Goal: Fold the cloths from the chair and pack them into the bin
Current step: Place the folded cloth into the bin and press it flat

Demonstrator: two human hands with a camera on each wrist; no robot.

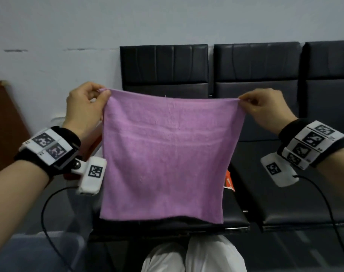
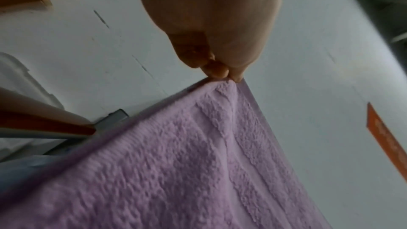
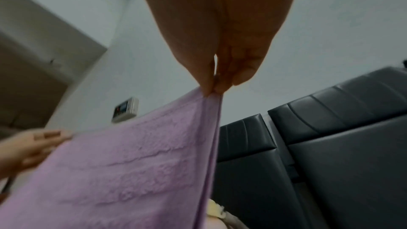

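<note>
A pink-purple terry cloth [image 1: 167,154] hangs flat in the air in front of a black padded chair [image 1: 165,69]. My left hand [image 1: 103,93] pinches its upper left corner, and my right hand [image 1: 241,100] pinches the upper right corner. The left wrist view shows my left hand [image 2: 222,76] nipping the corner of the cloth [image 2: 198,171] between thumb and fingertips. In the right wrist view my right hand [image 3: 214,90] pinches the doubled edge of the cloth [image 3: 132,171]. The cloth hides most of the chair seat.
More black chairs [image 1: 285,75] stand in a row to the right against a pale wall. An orange item [image 1: 229,181] peeks out behind the cloth's right edge. A clear plastic bin [image 1: 55,252] sits low at the left. A brown wooden panel [image 1: 4,124] stands far left.
</note>
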